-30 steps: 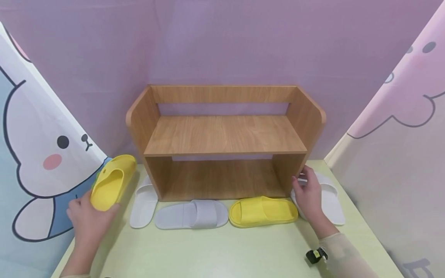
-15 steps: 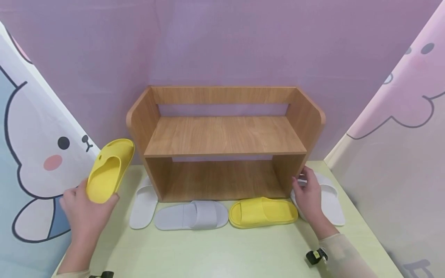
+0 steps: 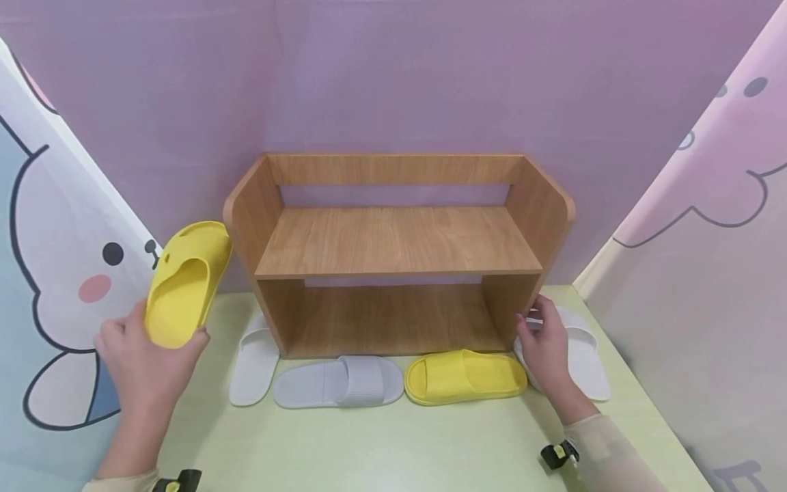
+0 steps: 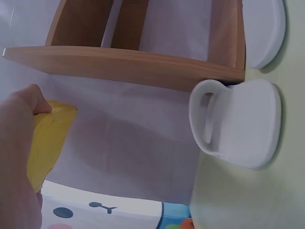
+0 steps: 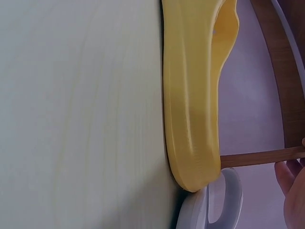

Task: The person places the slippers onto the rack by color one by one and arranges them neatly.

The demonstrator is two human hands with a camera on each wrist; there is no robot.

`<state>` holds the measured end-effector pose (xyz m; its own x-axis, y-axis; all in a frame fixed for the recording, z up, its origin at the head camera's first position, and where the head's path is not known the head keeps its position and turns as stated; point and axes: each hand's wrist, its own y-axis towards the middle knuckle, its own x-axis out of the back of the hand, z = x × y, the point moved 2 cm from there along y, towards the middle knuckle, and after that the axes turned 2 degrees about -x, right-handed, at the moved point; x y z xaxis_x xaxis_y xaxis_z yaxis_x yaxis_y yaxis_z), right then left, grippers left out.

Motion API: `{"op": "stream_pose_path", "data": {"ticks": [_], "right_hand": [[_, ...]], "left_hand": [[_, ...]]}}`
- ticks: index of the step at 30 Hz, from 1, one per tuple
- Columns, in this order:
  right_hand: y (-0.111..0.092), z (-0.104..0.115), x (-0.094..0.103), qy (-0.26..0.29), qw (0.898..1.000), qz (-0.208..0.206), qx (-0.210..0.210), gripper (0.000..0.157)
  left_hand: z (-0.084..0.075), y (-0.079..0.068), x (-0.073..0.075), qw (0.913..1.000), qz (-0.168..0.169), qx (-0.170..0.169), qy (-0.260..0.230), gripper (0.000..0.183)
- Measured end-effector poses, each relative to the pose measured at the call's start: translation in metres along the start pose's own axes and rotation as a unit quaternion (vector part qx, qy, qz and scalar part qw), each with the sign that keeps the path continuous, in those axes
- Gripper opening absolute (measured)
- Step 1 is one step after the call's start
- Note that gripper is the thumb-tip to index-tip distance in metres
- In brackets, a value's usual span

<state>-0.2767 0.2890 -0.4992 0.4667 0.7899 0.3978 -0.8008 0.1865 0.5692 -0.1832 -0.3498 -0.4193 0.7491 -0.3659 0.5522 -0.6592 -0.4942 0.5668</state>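
Observation:
My left hand (image 3: 147, 369) grips a yellow slipper (image 3: 175, 307) by its heel end, thumb on one side. The slipper is raised and tilted, toe up, beside the left panel of a two-tier wooden shelf (image 3: 393, 239). In the left wrist view, the held slipper (image 4: 50, 138) is partly covered by the hand. At the shelf's right side, my right hand (image 3: 547, 348) pinches the lower front edge of the side panel between thumb and fingers. The right wrist view catches only part of those fingers (image 5: 283, 176) at the panel's edge. Both shelf tiers hold nothing.
On the table (image 3: 381, 444), a grey slipper (image 3: 307, 384) and a second yellow slipper (image 3: 445, 377) lie sideways before the shelf. One white slipper (image 3: 253, 372) lies left of it, another (image 3: 587, 362) right, partly behind my right hand. Printed curtains hang around.
My left hand has lifted the yellow slipper upward and slightly left, from near table height to beside the shelf's upper panel. My right hand has stayed on the shelf's edge.

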Motion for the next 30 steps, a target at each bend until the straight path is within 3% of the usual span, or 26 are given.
{"op": "stream_pose_path", "data": {"ticks": [15,19,23,26,30], "right_hand": [[0.000,-0.002,-0.003,-0.006,1.000,-0.011,0.005,0.042],[0.001,-0.002,-0.002,-0.006,1.000,-0.011,0.011,0.041],[0.002,-0.003,-0.003,-0.003,1.000,-0.006,0.010,0.041],[0.003,-0.004,-0.003,0.003,1.000,-0.007,0.010,0.040],[0.005,-0.005,-0.004,0.020,1.000,-0.008,0.023,0.039]], "left_hand": [[-0.022,0.006,0.004,0.9987,-0.045,-0.021,-0.011,0.099],[-0.026,0.007,0.006,0.9942,-0.081,-0.064,-0.027,0.096],[-0.034,0.009,0.010,0.9834,-0.122,-0.126,-0.044,0.091],[-0.041,0.010,0.012,0.9789,-0.134,-0.144,-0.055,0.090],[-0.047,0.012,0.013,0.9759,-0.148,-0.143,-0.074,0.092]]}}
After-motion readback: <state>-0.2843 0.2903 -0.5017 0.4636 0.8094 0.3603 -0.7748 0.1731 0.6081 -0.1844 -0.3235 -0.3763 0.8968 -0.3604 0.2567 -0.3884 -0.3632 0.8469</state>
